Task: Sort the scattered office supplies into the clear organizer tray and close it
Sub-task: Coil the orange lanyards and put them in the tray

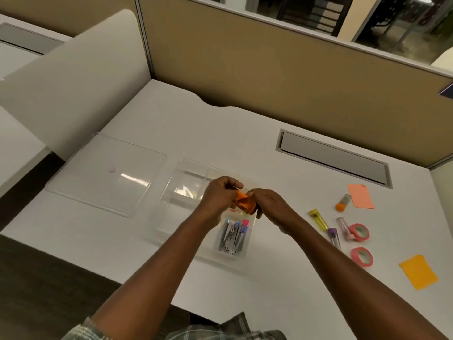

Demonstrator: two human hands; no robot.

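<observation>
Organizer tray [171,204] lay mid-frame beneath both hands; left hand [218,196] and right hand [268,204] together pinched an orange item [244,203], perhaps folded notes. Fumbled, it could fall among the sorted pieces [234,235] below; lid [105,175] waited left, tape rolls [361,256] lower right

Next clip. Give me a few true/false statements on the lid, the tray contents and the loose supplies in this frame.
1. The clear flat plastic lid lies on the white desk, left of the clear plastic organizer tray. True.
2. The left hand and the right hand both hold a small orange item above the tray. True.
3. The two pink tape rolls sit inside the tray. False: they lie on the desk, right of the tray.
4. The tray's near right compartment is empty. False: it holds a bunch of metal clips with coloured ends.
</observation>
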